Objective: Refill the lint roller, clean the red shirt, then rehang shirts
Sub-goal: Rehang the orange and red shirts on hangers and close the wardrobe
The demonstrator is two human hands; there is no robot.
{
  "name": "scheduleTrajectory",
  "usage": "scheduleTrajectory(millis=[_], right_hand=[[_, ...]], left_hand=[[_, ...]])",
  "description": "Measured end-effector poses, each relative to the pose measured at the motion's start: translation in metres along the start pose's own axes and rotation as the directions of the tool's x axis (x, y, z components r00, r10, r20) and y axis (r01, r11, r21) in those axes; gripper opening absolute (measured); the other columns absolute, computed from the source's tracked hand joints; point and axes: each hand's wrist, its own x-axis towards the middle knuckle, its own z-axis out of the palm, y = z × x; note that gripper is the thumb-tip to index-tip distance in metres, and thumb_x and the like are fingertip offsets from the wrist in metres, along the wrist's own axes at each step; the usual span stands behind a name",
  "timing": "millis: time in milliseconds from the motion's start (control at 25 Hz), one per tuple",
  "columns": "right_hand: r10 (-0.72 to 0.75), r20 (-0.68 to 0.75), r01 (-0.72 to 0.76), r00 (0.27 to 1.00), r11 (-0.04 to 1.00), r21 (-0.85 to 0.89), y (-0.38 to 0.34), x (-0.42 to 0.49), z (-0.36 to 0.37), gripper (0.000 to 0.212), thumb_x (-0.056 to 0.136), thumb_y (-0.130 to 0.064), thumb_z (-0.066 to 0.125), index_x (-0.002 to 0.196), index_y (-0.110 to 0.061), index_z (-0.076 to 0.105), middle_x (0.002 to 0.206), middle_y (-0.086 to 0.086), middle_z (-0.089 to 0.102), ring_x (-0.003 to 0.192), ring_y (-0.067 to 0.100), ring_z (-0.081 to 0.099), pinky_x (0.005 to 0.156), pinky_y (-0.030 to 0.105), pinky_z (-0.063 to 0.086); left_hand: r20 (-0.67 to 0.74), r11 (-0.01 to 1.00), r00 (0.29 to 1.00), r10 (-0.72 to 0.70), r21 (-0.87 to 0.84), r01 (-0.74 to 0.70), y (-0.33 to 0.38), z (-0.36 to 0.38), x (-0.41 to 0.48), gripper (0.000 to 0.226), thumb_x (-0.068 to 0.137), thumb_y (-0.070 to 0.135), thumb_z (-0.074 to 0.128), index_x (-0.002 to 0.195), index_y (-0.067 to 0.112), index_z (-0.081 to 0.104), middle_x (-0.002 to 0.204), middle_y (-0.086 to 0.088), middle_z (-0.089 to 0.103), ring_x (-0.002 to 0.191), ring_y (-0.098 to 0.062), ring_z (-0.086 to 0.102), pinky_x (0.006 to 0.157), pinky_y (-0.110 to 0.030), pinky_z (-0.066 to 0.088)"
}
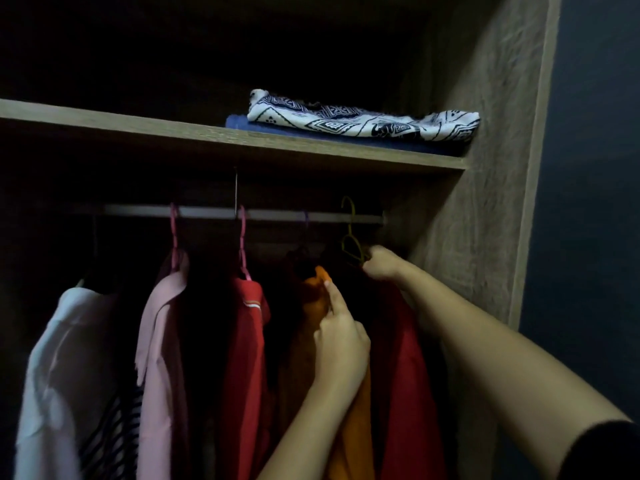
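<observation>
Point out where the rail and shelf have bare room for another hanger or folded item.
The wooden shelf looks bare left of the folded black-and-white patterned cloth. The metal rail shows open stretches between the two pink hangers and left of them. The right end is crowded: the right hand grips a yellow hanger, the left hand pinching an orange shirt.

I see a wood-grain shelf board (173,133) spanning the wardrobe. Toward its 3 o'clock end lies a folded blue cloth (239,123), with a folded white cloth printed in black (363,121) stacked on it. Below, a grey metal rail (277,215) carries two pink plastic hangers (174,233). A thin yellow hanger (349,237) crosses the rail's 3 o'clock end.
</observation>
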Motion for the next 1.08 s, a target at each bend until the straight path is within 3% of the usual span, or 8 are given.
scheduleTrajectory(millis=[160, 240, 320, 480, 760, 920, 1080], right_hand=[[0.045, 0.056, -0.04, 0.997, 0.995, -0.089, 0.002, -0.005, 0.009, 0.022, 0.088, -0.004, 0.044, 0.107, -0.006, 0.056, 0.103, 0.015, 0.057, 0.093, 0.028, 0.058, 0.059, 0.026, 0.045], [0.032, -0.014, -0.034, 0.999, 0.966, -0.258, -0.001, -0.011, 0.009, 0.027, 0.09, -0.014, 0.05, 0.115, -0.005, 0.055, 0.116, 0.018, 0.059, 0.107, 0.033, 0.058, 0.078, 0.033, 0.048], [0.014, -0.106, -0.054, 0.994, 0.922, -0.384, 0.002, -0.023, 0.009, 0.037, 0.09, -0.029, 0.055, 0.12, -0.007, 0.051, 0.123, 0.018, 0.057, 0.114, 0.036, 0.055, 0.088, 0.039, 0.047], [0.017, -0.194, -0.09, 0.981, 0.921, -0.379, 0.022, -0.05, 0.017, 0.043, 0.095, -0.04, 0.043, 0.124, -0.008, 0.045, 0.123, 0.02, 0.056, 0.115, 0.039, 0.052, 0.087, 0.042, 0.046], [0.095, -0.276, -0.175, 0.957, 0.942, -0.285, 0.035, -0.063, 0.01, 0.036, 0.096, -0.029, 0.04, 0.117, -0.006, 0.057, 0.122, 0.023, 0.059, 0.115, 0.039, 0.055, 0.091, 0.041, 0.046], [0.0, -0.259, -0.098, 0.966, 0.926, -0.365, 0.029, -0.085, 0.018, 0.034, 0.094, -0.028, 0.047, 0.118, -0.004, 0.048, 0.12, 0.023, 0.057, 0.112, 0.043, 0.054, 0.086, 0.043, 0.048], [-0.043, -0.183, -0.039, 0.982, 0.907, -0.42, 0.041, -0.108, 0.021, 0.037, 0.093, -0.024, 0.051, 0.121, -0.001, 0.043, 0.12, 0.025, 0.057, 0.111, 0.044, 0.054, 0.087, 0.044, 0.047]], left_hand=[[0.002, 1.0, 1.0, -0.026, 0.011, 0.026, -0.001, -0.001, -0.001, 0.075, 0.092, 0.013, 0.042, 0.147, 0.009, -0.009, 0.111, -0.014, 0.063, 0.101, -0.03, 0.061, 0.091, -0.037, 0.044], [-0.04, 0.999, 0.998, -0.047, -0.007, 0.046, -0.001, -0.002, -0.006, 0.074, 0.093, 0.012, 0.042, 0.147, 0.009, -0.008, 0.109, -0.015, 0.063, 0.098, -0.03, 0.062, 0.091, -0.037, 0.044], [-0.089, 0.997, 0.993, -0.078, -0.034, 0.075, -0.004, -0.003, -0.005, 0.068, 0.095, 0.015, 0.039, 0.148, 0.01, -0.002, 0.107, -0.016, 0.064, 0.097, -0.032, 0.063, 0.088, -0.039, 0.045], [-0.125, 0.996, 0.988, -0.087, -0.005, 0.088, -0.004, 0.003, 0.0, 0.054, 0.099, 0.025, 0.034, 0.146, 0.008, 0.014, 0.105, -0.018, 0.067, 0.096, -0.036, 0.064, 0.083, -0.042, 0.048], [-0.081, 0.982, 0.981, -0.176, 0.053, 0.181, 0.008, -0.002, -0.004, 0.057, 0.096, 0.013, 0.036, 0.146, 0.005, 0.012, 0.111, -0.024, 0.064, 0.102, -0.04, 0.061, 0.087, -0.043, 0.043], [-0.024, 0.98, 0.985, -0.173, 0.091, 0.174, 0.009, -0.002, -0.017, 0.068, 0.09, 0.004, 0.043, 0.147, 0.006, 0.007, 0.119, -0.023, 0.06, 0.108, -0.039, 0.058, 0.093, -0.041, 0.041], [0.008, 0.976, 0.981, -0.196, 0.101, 0.194, 0.002, -0.004, -0.019, 0.064, 0.092, 0.007, 0.046, 0.147, 0.005, 0.012, 0.13, -0.024, 0.053, 0.113, -0.041, 0.055, 0.094, -0.044, 0.042]])
